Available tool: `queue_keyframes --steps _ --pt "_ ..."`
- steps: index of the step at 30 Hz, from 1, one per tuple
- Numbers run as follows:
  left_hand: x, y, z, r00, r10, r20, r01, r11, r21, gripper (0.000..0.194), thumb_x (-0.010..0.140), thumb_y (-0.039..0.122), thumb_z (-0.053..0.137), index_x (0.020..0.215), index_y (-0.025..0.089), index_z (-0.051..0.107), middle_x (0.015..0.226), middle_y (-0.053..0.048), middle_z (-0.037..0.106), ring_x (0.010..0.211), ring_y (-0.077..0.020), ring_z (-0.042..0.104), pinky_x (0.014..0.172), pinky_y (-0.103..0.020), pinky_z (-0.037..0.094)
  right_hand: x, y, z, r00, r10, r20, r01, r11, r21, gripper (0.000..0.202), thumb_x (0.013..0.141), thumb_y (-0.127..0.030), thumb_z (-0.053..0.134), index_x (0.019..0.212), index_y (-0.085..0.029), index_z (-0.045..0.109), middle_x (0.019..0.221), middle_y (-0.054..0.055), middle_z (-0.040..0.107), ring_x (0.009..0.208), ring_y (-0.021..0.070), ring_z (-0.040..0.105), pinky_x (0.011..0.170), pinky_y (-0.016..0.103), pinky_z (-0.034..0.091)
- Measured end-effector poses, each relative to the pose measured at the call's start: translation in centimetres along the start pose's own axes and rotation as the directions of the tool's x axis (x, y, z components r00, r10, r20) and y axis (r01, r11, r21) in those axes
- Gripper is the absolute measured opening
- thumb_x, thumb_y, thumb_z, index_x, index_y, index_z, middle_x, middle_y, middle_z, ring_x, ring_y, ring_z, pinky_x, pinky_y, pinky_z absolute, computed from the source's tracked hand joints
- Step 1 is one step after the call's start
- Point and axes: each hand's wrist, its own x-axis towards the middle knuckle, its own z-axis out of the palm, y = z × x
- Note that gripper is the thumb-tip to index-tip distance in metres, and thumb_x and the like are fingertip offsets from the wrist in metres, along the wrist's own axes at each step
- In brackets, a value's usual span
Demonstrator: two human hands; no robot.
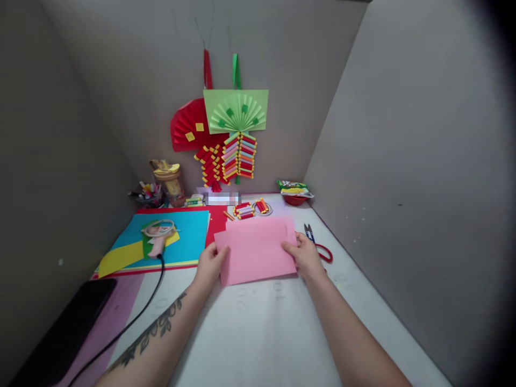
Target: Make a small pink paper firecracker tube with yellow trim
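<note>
Pink paper (258, 252) is held up over the white table between my two hands, with a second pink edge showing behind its top. My left hand (212, 263) pinches its left side, thumb in front. At the right side my right hand (304, 255) grips it the same way, thumb on the front face. Scissors (324, 252) with red handles lie just beyond my right hand, partly hidden by it. Behind the paper are small rolled paper tubes (244, 210) in red, lilac and yellow, and more red rolls (262, 205) on a ring of wire or tape.
Blue sheets (181, 231) lie at left under a yellow strip (124, 257) and a corded pink glue gun (157, 244). A black slab (68, 333) is at front left. Pens (149, 192), a cup (171, 185) and a snack packet (293, 188) stand behind. Paper fan decorations (238, 112) hang on the wall.
</note>
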Motion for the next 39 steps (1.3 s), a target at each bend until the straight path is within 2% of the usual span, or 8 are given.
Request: queue_keyframes --steps 5,13,16,19,24,27,34,39 --pt "0.9 -0.7 -0.3 0.967 0.055 -0.247 -0.055 0.998 0.003 0.025 0.076 0.039 0.055 0.088 0.017 0.056 0.082 -0.001 0.063 0.071 -0.0159 0.056 0.062 -0.025 0.045 1.4 0.0 -2.2 0.976 -0.123 -0.178 0.122 0.992 -0.017 0.033 0.062 -0.035 0.067 0.089 -0.017 0.059 0.079 0.005 0.07 0.067 0.0199 0.065 0.064 0.032 0.053" --pt "1.4 -1.3 -0.4 0.975 0.104 -0.199 -0.104 0.995 0.008 0.025 0.075 0.03 0.053 0.096 0.018 0.056 0.089 -0.004 0.063 0.081 -0.019 0.058 0.069 -0.028 0.047 3.9 0.7 -6.1 0.884 -0.178 -0.432 0.107 0.977 -0.184 0.084 0.064 -0.027 0.058 0.138 -0.015 0.021 0.102 0.013 0.066 0.074 0.0206 0.066 0.062 0.032 0.054" --pt "1.3 -1.1 -0.2 0.979 0.061 -0.193 -0.069 0.997 -0.035 0.027 0.075 0.03 0.053 0.099 0.018 0.055 0.091 -0.004 0.063 0.081 -0.0187 0.058 0.068 -0.028 0.047 3.7 0.6 -6.0 0.914 -0.163 -0.372 0.132 0.985 -0.108 0.086 0.065 -0.03 0.061 0.139 -0.022 0.019 0.112 0.011 0.061 0.086 0.0198 0.065 0.067 0.032 0.054" --pt "1.4 -1.1 -0.2 0.982 0.048 -0.18 -0.057 0.997 -0.049 0.026 0.076 0.029 0.052 0.099 0.018 0.055 0.092 -0.003 0.062 0.081 -0.018 0.058 0.069 -0.028 0.047 3.2 0.6 -5.9 0.948 -0.167 -0.272 0.122 0.977 -0.174 0.081 0.06 -0.027 0.066 0.134 -0.024 0.034 0.111 0.009 0.062 0.088 0.0212 0.064 0.071 0.034 0.054" --pt "1.5 -1.3 -0.2 0.979 0.064 -0.193 -0.071 0.997 -0.027 0.025 0.075 0.029 0.054 0.098 0.019 0.056 0.091 -0.002 0.063 0.078 -0.0168 0.058 0.068 -0.027 0.046 2.6 0.2 -6.6 0.898 -0.377 -0.228 0.108 0.691 -0.715 0.031 0.06 -0.018 0.056 0.088 -0.017 0.07 0.093 0.009 0.069 0.088 0.0254 0.062 0.089 0.041 0.045" --pt "1.3 -1.1 -0.2 0.981 0.074 -0.18 -0.079 0.997 -0.022 0.027 0.076 0.029 0.053 0.101 0.019 0.056 0.093 -0.003 0.063 0.081 -0.018 0.059 0.069 -0.028 0.047 2.5 -0.4 -7.1 0.824 -0.521 -0.221 0.128 0.552 -0.824 0.034 0.061 -0.013 0.049 0.086 -0.018 0.072 0.096 0.008 0.069 0.094 0.0258 0.061 0.094 0.04 0.041" --pt "1.3 -1.0 -0.2 0.98 0.097 -0.172 -0.098 0.995 0.006 0.025 0.077 0.027 0.051 0.1 0.019 0.056 0.097 -0.004 0.063 0.087 -0.0191 0.058 0.073 -0.028 0.046 3.4 0.2 -8.2 0.786 -0.377 -0.49 0.1 0.86 -0.501 0.046 0.06 -0.02 0.057 0.104 -0.013 0.068 0.091 0.009 0.07 0.075 0.0216 0.063 0.072 0.033 0.051" --pt "1.4 -1.1 -0.2 0.985 0.065 -0.158 -0.074 0.996 -0.054 0.028 0.076 0.028 0.052 0.102 0.018 0.055 0.098 -0.005 0.063 0.087 -0.0195 0.058 0.072 -0.029 0.047 5.0 1.2 -6.9 0.871 -0.235 -0.431 0.094 0.942 -0.323 0.053 0.057 -0.023 0.061 0.109 -0.011 0.064 0.094 0.01 0.068 0.073 0.0193 0.062 0.065 0.03 0.051"
